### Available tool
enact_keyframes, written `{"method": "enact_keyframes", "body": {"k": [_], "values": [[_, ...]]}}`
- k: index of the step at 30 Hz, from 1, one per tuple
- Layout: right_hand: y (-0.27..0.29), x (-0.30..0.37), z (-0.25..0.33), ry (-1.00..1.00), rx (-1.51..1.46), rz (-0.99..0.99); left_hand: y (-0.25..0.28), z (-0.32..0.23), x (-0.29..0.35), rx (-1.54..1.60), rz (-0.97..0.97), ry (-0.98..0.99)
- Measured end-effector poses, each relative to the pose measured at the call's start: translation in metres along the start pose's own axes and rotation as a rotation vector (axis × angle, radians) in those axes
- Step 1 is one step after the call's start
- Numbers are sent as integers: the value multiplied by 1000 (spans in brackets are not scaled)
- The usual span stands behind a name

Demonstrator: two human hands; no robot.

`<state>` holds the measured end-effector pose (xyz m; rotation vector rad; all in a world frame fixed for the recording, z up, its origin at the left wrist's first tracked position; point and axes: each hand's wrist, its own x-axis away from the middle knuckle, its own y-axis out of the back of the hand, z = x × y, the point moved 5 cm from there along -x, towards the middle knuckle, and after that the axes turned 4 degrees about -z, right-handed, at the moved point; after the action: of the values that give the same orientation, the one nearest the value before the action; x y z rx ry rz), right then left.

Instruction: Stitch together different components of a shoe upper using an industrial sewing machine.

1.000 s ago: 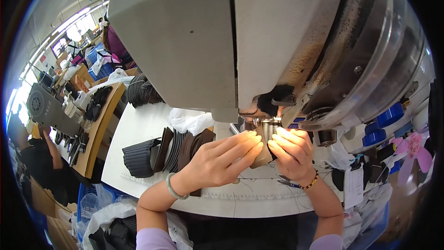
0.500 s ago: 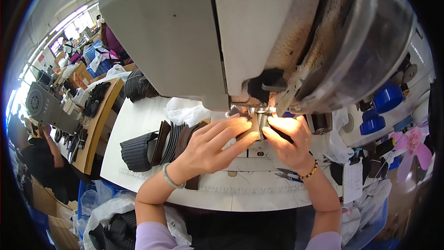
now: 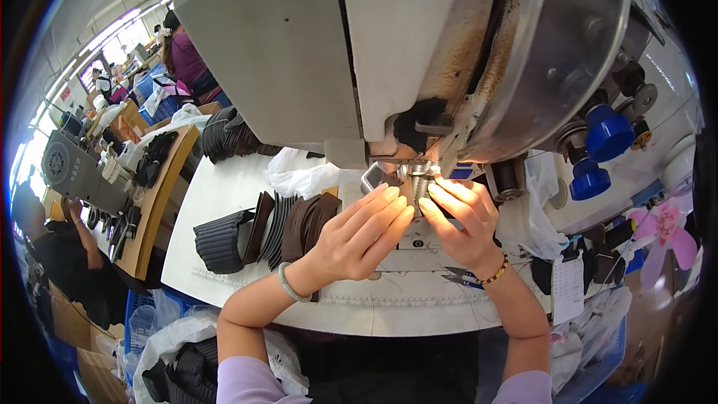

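Observation:
A sewing machine (image 3: pixel 277 52) fills the upper middle, its lit needle area and metal presser foot (image 3: pixel 421 188) between my two hands. My left hand (image 3: pixel 351 236), with a pale bangle at the wrist, is left of the foot, fingers together and tips pressed down; what lies under them is hidden. My right hand (image 3: pixel 467 228), wearing a beaded bracelet, curls its fingers close to the foot's right side. A dark edge shows beneath them, too covered to name. Beyond my left fingertips is a shiny grey metal frame (image 3: pixel 372 177), like a buckle.
Stacks of ribbed dark pieces (image 3: pixel 224 241) and brown pieces (image 3: pixel 303 224) lie left on the white table (image 3: pixel 187 273). Dark-handled snips (image 3: pixel 465 278) are by my right wrist. Blue thread-stand knobs (image 3: pixel 607 133) and a pink pinwheel (image 3: pixel 664 233) stand right. Co-workers sit far left.
The view has shifted, with the machine head appearing higher. My right hand sits slightly lower and left in view. The grey metal frame now shows more clearly beyond my left fingertips.

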<state>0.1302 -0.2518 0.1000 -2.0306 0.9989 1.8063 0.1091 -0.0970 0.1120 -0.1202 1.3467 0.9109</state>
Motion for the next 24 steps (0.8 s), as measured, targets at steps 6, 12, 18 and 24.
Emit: {"method": "enact_keyframes", "body": {"k": [6, 12, 18, 24], "values": [[1, -4, 2, 0, 27, 9, 3, 1, -5, -14, 2, -62], [-3, 58, -50, -769, -332, 187, 5, -1, -7, -11, -30, -95], [-13, 55, -59, -897, -658, 274, 4, -1, -5, -19, -15, -114], [-14, 58, -59, -858, -743, 59, 5, 0, -13, 12, -1, -93]]}}
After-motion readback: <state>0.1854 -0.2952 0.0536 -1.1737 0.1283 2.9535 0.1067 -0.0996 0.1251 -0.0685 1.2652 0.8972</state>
